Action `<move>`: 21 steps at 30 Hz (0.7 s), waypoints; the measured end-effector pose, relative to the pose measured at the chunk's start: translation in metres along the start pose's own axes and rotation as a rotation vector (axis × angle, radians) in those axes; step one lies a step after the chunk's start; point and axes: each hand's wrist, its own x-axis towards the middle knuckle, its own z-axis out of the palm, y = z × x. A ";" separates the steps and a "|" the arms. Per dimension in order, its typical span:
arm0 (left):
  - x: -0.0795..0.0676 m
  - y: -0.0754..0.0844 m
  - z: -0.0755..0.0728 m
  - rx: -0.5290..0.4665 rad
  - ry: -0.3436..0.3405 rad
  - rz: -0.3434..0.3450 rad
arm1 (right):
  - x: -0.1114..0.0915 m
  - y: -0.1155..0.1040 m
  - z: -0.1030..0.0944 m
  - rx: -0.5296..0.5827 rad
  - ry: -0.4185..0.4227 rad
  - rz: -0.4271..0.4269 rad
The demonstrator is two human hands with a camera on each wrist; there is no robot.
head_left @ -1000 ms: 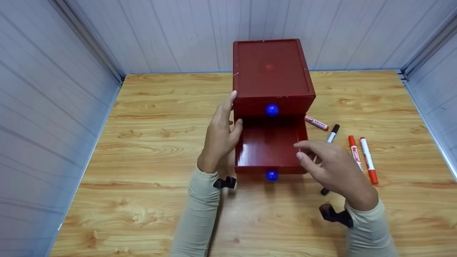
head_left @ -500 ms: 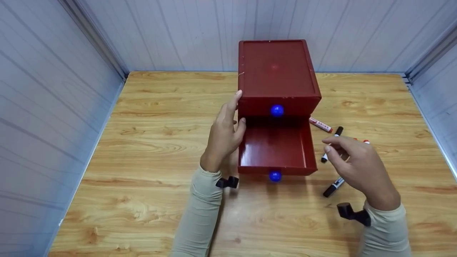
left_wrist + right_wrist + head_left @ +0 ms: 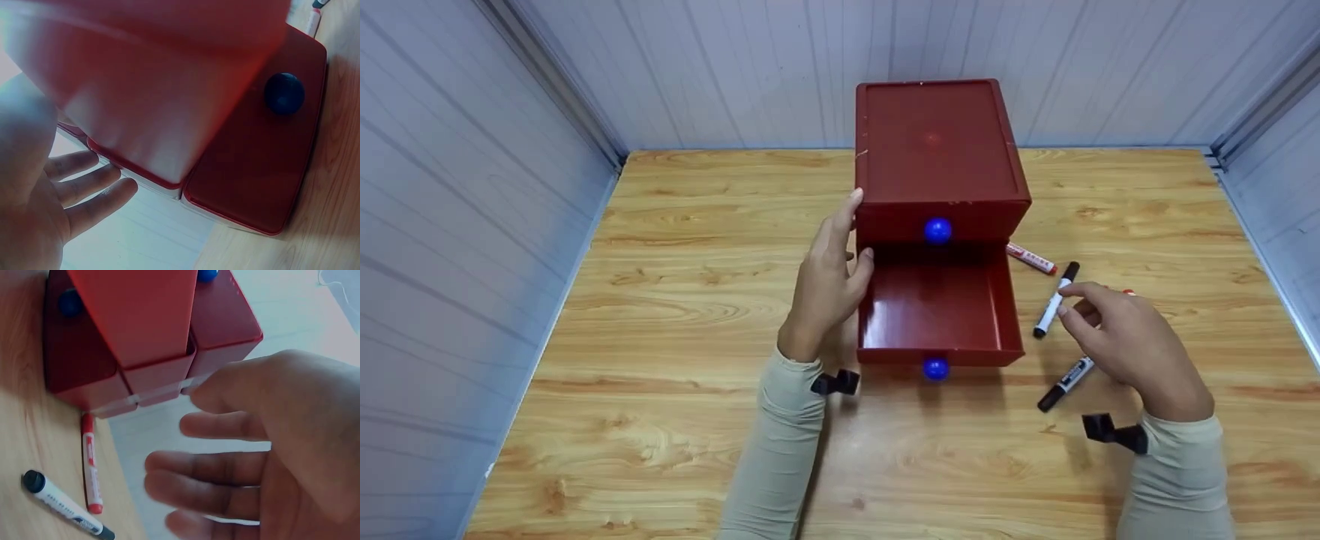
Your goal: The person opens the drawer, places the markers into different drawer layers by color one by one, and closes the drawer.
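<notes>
Reaching in over the near side of the counter (image 3: 697,262), two sleeves (image 3: 781,442) each bear a black mount (image 3: 836,382) at the wrist. Nearest on the surface lies a marker with a long black cap (image 3: 1066,384), slanting toward the right edge, its other end covered in the head view by the right grip (image 3: 1136,345). That grip is raised above the counter, fingers loosely bent and apart, holding nothing. Left grip (image 3: 829,281): fingers straight and spread against the left side of the red drawer box (image 3: 934,142), thumb beside the open drawer. The middle drawer (image 3: 934,315) stands pulled out toward the near edge, blue knob (image 3: 936,369) at its front; the bottom drawer (image 3: 247,163) is closed beneath. Right of it, a white marker with black ends (image 3: 1054,306) lies aslant. Beyond, a red-ended marker (image 3: 1031,259) lies partly hidden by the box, which stands right of centre, toward the counter's far edge. A pale panelled wall (image 3: 780,67) rises behind.
</notes>
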 end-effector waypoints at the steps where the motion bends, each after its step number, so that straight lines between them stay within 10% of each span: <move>1: 0.000 0.000 0.000 -0.002 0.001 0.003 | 0.000 0.002 -0.001 0.000 -0.023 0.014; 11: 0.001 -0.001 0.000 0.002 0.007 0.003 | 0.004 0.022 -0.002 0.102 -0.234 0.185; 21: 0.000 0.000 -0.002 0.008 -0.004 -0.006 | 0.006 0.040 0.000 0.041 -0.196 0.223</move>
